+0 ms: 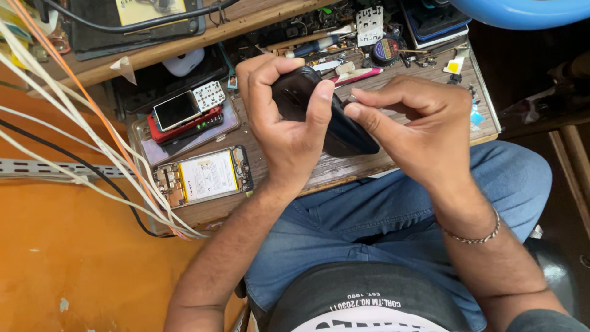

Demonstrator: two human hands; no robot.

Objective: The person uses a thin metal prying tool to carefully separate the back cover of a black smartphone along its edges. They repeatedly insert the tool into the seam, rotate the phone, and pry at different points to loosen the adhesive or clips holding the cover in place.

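I am seeing the left hand (286,117) curling tightly around a black phone (326,120), fingers wrapping over its top end and the thumb pressing across its face. The phone is tilting, its lower end hanging just past the near edge of the desk (344,166), above the person's lap. The right hand (424,126) is closing into a pinch, thumb and forefinger (362,117) together and touching the phone's right edge. I cannot tell whether anything thin is sitting between those fingertips; it is too small to make out.

An opened phone (203,176) with its battery showing is lying flat near the desk's left near corner. Behind it, toward the left edge, a small stack of phones (184,117) is resting. The far edge is carrying a screwdriver (313,46) and small parts, too cluttered to separate. The left palm is hiding most of the black phone's upper half.
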